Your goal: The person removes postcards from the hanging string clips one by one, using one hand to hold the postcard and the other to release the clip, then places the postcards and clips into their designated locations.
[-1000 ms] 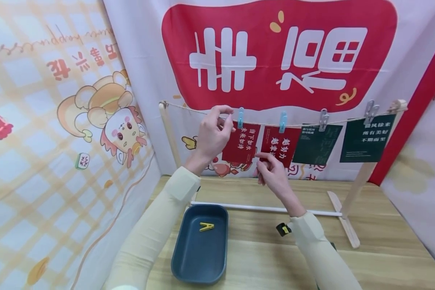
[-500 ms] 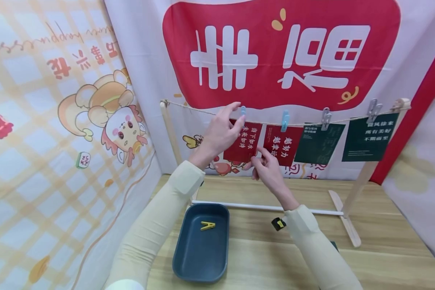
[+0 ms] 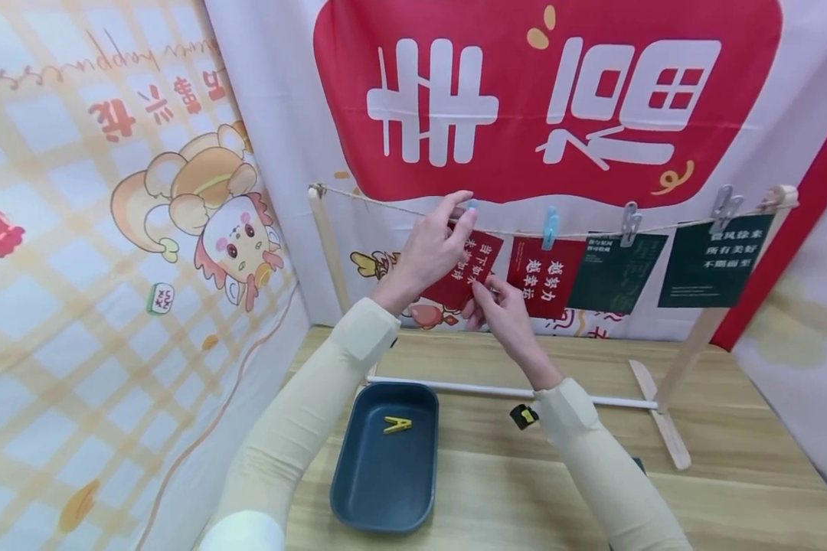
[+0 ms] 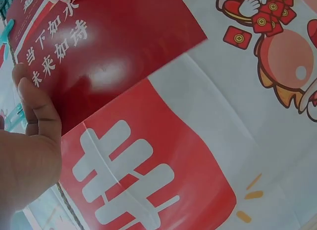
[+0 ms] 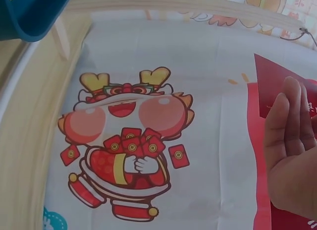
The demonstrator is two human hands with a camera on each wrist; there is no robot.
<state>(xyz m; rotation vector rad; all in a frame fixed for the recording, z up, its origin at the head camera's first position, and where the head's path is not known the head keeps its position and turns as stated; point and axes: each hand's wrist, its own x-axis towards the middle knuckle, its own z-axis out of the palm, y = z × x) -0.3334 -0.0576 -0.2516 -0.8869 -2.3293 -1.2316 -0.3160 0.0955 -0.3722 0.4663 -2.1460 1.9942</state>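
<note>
On the string hangs a red card (image 3: 452,288) with white characters, tilted at the left end of the row. My left hand (image 3: 430,243) pinches the light blue clothespin (image 3: 472,204) at its top; the fingers hide most of it. In the left wrist view, that thumb lies at the card's top edge (image 4: 129,46), beside the string. My right hand (image 3: 505,312) pinches the card's right lower edge, thumb on the printed face. The right wrist view shows its fingers over the card (image 5: 269,86).
To the right hang another red card (image 3: 540,279) under a blue clothespin (image 3: 550,227) and two dark green cards in grey clips. The wooden frame (image 3: 692,352) stands on the table. A blue tray (image 3: 386,490) holds a yellow clothespin (image 3: 397,424).
My left hand has moved right and closed on the clothespin. My right hand has shifted left to grip the card's lower edge, and the card now tilts more.
</note>
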